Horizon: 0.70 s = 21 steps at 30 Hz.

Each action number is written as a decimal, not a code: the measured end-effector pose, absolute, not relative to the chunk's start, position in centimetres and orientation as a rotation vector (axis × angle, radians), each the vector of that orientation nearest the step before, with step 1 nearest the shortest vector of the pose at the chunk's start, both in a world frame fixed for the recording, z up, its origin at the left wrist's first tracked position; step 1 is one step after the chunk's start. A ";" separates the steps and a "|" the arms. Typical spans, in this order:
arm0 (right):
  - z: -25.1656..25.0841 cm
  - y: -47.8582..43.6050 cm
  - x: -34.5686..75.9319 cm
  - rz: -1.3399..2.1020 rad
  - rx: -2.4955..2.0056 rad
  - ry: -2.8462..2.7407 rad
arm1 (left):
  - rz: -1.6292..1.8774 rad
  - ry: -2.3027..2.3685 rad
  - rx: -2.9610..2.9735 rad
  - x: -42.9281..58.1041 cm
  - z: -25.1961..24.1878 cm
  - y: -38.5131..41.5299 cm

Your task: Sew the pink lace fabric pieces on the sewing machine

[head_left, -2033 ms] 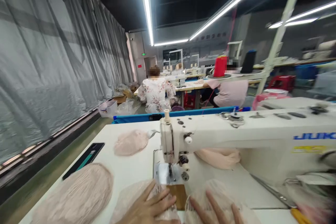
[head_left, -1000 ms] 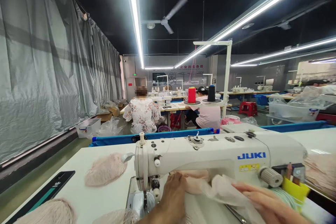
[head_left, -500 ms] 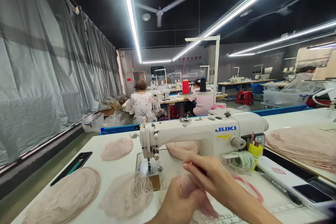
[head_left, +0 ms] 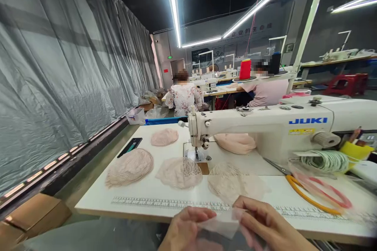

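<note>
My left hand and my right hand are low at the front edge of the white sewing table, below its printed ruler. Both pinch a small pale sheer piece of fabric stretched between them. On the table beyond lie pink lace pieces: one at the needle plate, one to its right, a stack at the left. The white JUKI sewing machine stands behind them.
A phone lies at the table's left, another lace piece behind it. Orange-handled scissors, coiled cord and a yellow cup sit at the right. Two people sit at machines further back. Cardboard boxes are on the floor left.
My hands have left the machine's needle area and drawn back to the table's front edge, now holding a small sheer piece. The view has pulled back and tilted down.
</note>
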State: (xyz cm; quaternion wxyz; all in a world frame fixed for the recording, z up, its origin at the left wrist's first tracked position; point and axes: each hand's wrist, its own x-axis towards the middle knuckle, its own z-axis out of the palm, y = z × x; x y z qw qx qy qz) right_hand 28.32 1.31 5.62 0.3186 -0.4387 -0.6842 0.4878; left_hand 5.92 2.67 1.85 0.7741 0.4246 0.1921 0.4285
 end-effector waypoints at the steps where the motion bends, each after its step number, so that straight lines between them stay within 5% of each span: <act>1: 6.1 1.2 27.7 1.235 -1.180 -1.886 | 0.836 0.405 0.966 5.4 1.9 2.4; 7: 6.3 1.0 25.0 0.969 -1.284 -2.081 | 0.658 0.678 1.376 7.8 4.5 1.8; 21: 1.5 -0.8 25.9 1.335 -1.279 -1.929 | 0.552 0.825 1.179 4.2 2.1 0.2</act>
